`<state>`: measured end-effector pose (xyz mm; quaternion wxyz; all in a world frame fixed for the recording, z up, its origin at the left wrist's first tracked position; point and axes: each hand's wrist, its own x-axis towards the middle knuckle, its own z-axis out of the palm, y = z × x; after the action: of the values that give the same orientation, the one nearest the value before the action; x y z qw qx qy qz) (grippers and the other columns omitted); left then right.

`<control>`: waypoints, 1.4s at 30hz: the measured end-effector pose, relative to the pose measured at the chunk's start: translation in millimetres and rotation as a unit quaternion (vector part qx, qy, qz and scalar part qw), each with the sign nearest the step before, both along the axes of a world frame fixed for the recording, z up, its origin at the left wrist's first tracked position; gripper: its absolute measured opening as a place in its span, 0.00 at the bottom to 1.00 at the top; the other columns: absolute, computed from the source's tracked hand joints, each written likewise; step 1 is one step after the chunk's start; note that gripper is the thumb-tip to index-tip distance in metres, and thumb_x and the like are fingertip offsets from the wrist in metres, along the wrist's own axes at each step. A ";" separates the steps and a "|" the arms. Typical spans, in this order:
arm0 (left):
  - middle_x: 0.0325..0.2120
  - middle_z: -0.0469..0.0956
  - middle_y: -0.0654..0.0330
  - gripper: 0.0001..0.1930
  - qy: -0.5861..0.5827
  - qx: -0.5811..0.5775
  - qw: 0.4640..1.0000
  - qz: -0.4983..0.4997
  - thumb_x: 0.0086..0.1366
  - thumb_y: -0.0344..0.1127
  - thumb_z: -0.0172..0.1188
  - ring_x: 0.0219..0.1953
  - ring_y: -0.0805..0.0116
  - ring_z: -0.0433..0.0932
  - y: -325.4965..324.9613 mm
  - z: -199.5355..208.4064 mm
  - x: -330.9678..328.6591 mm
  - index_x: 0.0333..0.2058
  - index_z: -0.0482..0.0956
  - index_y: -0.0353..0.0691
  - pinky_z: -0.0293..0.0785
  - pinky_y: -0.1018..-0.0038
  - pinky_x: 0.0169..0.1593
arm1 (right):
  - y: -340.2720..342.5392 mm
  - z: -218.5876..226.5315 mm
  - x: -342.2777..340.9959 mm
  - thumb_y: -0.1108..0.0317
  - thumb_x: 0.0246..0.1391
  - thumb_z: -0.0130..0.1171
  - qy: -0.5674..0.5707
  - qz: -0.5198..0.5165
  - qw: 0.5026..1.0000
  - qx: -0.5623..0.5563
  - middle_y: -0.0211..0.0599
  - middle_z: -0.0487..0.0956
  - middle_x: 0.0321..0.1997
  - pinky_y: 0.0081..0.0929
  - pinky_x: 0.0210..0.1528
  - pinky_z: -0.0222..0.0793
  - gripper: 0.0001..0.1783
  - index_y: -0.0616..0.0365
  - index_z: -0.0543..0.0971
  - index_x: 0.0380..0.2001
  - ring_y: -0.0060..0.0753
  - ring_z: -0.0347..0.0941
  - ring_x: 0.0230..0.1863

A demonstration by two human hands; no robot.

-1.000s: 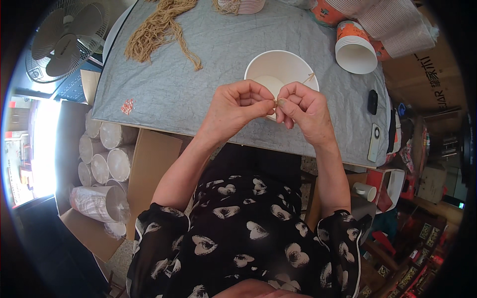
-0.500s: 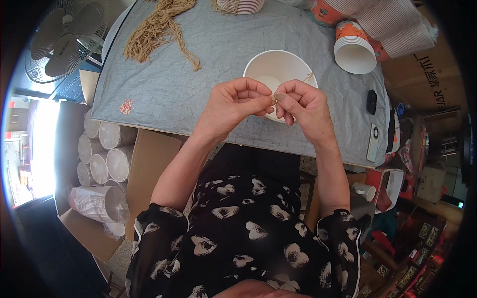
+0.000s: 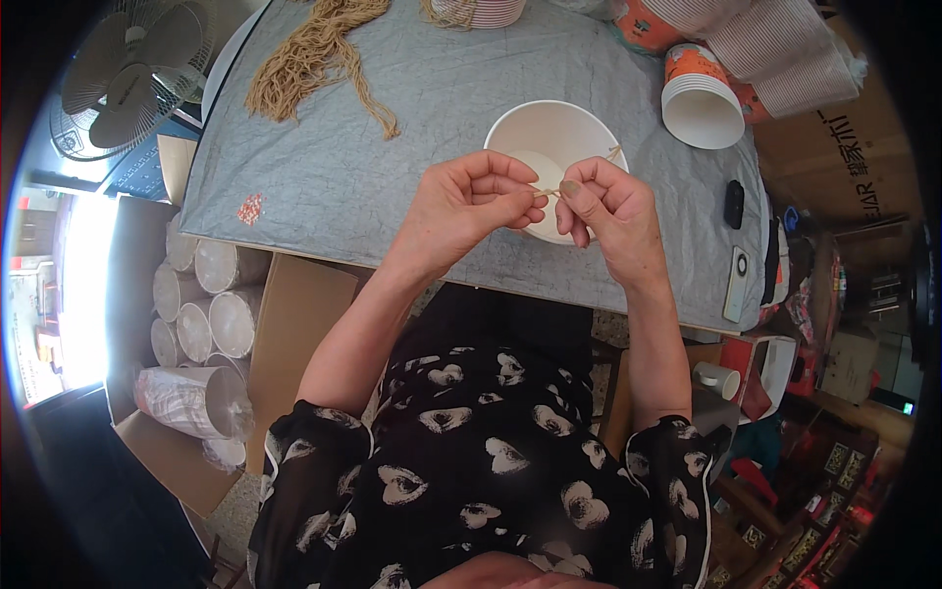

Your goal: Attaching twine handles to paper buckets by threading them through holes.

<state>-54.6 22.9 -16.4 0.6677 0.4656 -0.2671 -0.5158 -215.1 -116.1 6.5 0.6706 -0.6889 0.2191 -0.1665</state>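
My left hand (image 3: pixel 467 201) and my right hand (image 3: pixel 610 208) meet above the near side of a large white paper bucket (image 3: pixel 551 120). Between them runs a short length of tan string (image 3: pixel 549 193), pinched by the thumb and fingers of each hand. A bit of similar string (image 3: pixel 613 152) shows at the bucket's right rim. The bucket stands with its mouth up and tilted toward me. My hands hide part of its near side.
A bundle of tan strings (image 3: pixel 314 59) lies at the far left of the grey-covered table (image 3: pixel 412 177). Orange-and-white paper buckets (image 3: pixel 703 108) and stacked cups (image 3: pixel 785 54) crowd the far right. A phone (image 3: pixel 735 283) and small black object (image 3: pixel 733 203) lie nearer. Wrapped cups fill a cardboard box (image 3: pixel 304 314).
My hands have drawn slightly apart, the right one moving right. More of the string now shows between my fingertips.
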 end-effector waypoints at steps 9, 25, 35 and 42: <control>0.38 0.86 0.53 0.12 -0.042 0.016 0.999 -0.010 0.68 0.30 0.64 0.40 0.69 0.86 -1.4 6.0 -1.8 0.48 0.80 0.33 0.81 0.78 0.44 | 1.7 7.5 -2.1 0.68 0.68 0.56 -0.009 -0.025 0.999 -0.027 0.27 0.78 0.23 0.12 0.23 0.60 0.07 0.62 0.77 0.37 0.11 0.66 0.20; 0.34 0.86 0.63 0.12 -0.287 0.061 0.952 -0.090 0.70 0.40 0.63 0.24 0.83 0.79 -17.9 24.9 28.8 0.41 0.84 0.36 0.69 0.86 0.24 | -26.7 29.6 1.8 0.72 0.62 0.61 0.015 -0.038 0.979 -0.202 0.21 0.76 0.27 0.15 0.29 0.65 0.04 0.61 0.80 0.37 0.12 0.70 0.26; 0.29 0.83 0.67 0.07 -0.255 0.018 0.961 -0.108 0.69 0.32 0.63 0.32 0.81 0.79 -9.4 -2.5 24.5 0.41 0.82 0.34 0.74 0.82 0.35 | -71.5 52.2 23.4 0.75 0.64 0.58 -0.117 -0.128 0.961 -0.217 0.28 0.79 0.34 0.18 0.41 0.75 0.05 0.67 0.78 0.39 0.17 0.77 0.36; 0.39 0.83 0.58 0.09 0.028 -0.112 0.987 0.115 0.73 0.33 0.58 0.40 0.69 0.85 -17.5 12.0 25.8 0.45 0.79 0.34 0.82 0.78 0.44 | -68.3 87.2 45.6 0.62 0.57 0.70 -0.183 -0.119 0.938 -0.268 0.44 0.67 0.68 0.40 0.69 0.60 0.40 0.65 0.64 0.67 0.38 0.64 0.69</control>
<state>-28.8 5.4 -4.5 0.7780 0.4006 -0.2491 -0.4150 -169.5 -184.4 93.8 0.4648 -0.7700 0.1200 -0.4203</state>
